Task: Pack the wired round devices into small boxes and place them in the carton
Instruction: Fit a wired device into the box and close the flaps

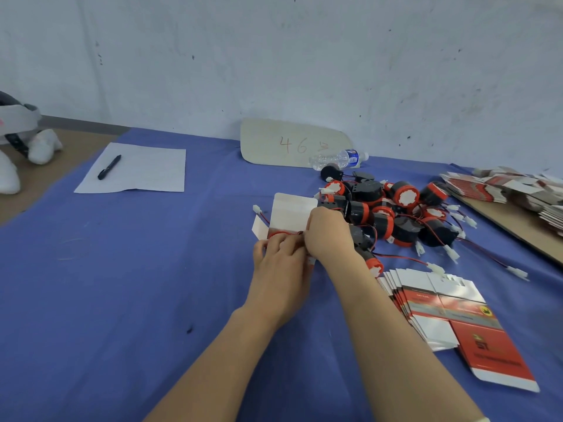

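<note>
A small white and red box stands open at the middle of the blue table, its top flap raised. My left hand grips the box's near side. My right hand pinches at the box's opening, where a red-rimmed round device and its red wire sit. The wire's white plug sticks out to the box's left. A pile of black and red round devices with wires lies to the right. No carton is in view.
A fanned stack of flat unfolded boxes lies at the near right. More flat boxes sit on a board at the far right. A water bottle, a cardboard sign, paper with a pen lie behind.
</note>
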The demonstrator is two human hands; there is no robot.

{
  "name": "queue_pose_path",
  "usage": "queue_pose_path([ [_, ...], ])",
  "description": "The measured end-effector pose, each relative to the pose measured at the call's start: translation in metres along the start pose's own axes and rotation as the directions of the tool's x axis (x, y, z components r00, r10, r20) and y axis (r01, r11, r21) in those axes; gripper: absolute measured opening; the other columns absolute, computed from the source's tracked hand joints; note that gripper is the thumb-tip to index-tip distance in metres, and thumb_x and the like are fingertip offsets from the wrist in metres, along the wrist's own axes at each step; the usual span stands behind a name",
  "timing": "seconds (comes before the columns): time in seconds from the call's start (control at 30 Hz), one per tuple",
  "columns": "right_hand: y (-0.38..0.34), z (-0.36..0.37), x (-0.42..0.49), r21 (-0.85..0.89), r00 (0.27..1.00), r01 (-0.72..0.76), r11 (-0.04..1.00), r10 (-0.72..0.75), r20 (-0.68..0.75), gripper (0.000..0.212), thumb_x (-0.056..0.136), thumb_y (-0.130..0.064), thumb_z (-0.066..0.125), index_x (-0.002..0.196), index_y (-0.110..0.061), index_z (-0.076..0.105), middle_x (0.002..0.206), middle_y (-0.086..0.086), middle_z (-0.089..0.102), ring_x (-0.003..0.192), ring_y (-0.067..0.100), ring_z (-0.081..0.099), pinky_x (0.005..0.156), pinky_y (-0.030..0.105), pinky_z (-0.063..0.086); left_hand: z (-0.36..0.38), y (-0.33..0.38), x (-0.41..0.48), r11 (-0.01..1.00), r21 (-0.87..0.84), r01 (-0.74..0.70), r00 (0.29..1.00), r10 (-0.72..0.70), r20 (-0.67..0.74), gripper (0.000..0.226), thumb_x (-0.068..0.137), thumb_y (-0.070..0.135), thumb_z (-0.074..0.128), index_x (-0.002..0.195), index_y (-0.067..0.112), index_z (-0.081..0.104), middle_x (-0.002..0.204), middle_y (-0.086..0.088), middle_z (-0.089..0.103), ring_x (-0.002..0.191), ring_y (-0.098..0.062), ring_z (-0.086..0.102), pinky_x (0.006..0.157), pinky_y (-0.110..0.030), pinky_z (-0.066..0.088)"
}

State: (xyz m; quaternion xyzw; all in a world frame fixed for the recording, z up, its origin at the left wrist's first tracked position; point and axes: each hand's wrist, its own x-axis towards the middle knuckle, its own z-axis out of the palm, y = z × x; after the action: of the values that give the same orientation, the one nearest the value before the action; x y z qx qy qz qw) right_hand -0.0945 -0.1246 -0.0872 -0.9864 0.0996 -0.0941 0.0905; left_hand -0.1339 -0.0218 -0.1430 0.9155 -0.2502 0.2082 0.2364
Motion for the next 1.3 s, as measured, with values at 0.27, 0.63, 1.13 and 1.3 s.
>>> queue_pose_path([
  [0.27, 0.002, 0.002, -0.002, -0.02, 0.999, -0.036, 0.999, 0.037, 0.032, 0.016, 0.09, -0.003, 0.047, 0.101, -0.004, 0.06, 0.109, 0.016, 0.06, 0.091, 0.03, 0.056, 0.068, 0.032, 0.043, 0.003, 0.0, 0.001, 0.999, 0.042, 0.022, 0.999, -0.023, 0.032, 0.033, 0.098, 0.026, 0.035, 0.125, 0.029, 0.054, 0.138, 0.014, 0.047, 0.127, -0.014, 0.033, 0.102, -0.03, 0.012],
  [0.63, 0.023, -0.003, -0.007, 0.14, 1.0, -0.017, 0.99, 0.014, 0.022, 0.027, 0.095, -0.022, 0.049, 0.114, -0.016, 0.067, 0.13, 0.014, 0.047, 0.112, 0.034, 0.048, 0.095, 0.04, 0.045, 0.004, -0.002, 0.004, 0.996, 0.093, -0.009, 1.0, 0.011, -0.024, 0.032, 0.099, 0.029, 0.035, 0.103, 0.026, 0.066, 0.131, 0.019, 0.05, 0.126, -0.016, 0.035, 0.095, -0.029, 0.012],
  [1.13, 0.024, 0.028, -0.029, 0.612, 0.988, 0.119, 0.782, -0.029, -0.155, 0.009, 0.09, -0.019, 0.062, 0.091, -0.016, 0.071, 0.101, -0.001, 0.058, 0.085, 0.011, 0.055, 0.076, 0.02, 0.042, 0.001, -0.013, 0.006, 0.995, -0.092, 0.033, 0.99, -0.045, -0.131, 0.013, 0.093, 0.024, 0.051, 0.098, 0.023, 0.063, 0.103, 0.01, 0.063, 0.099, -0.013, 0.056, 0.098, -0.023, 0.02],
  [1.3, 0.023, 0.035, -0.03, 0.652, 0.995, 0.039, 0.758, 0.033, -0.098, 0.026, 0.091, -0.02, 0.062, 0.116, -0.017, 0.057, 0.123, 0.003, 0.045, 0.095, 0.013, 0.052, 0.085, 0.022, 0.041, -0.008, -0.023, 0.009, 0.9, -0.368, 0.234, 0.822, -0.385, -0.42, 0.019, 0.09, 0.015, 0.058, 0.109, 0.014, 0.06, 0.12, 0.0, 0.055, 0.111, -0.016, 0.05, 0.098, -0.033, 0.034],
])
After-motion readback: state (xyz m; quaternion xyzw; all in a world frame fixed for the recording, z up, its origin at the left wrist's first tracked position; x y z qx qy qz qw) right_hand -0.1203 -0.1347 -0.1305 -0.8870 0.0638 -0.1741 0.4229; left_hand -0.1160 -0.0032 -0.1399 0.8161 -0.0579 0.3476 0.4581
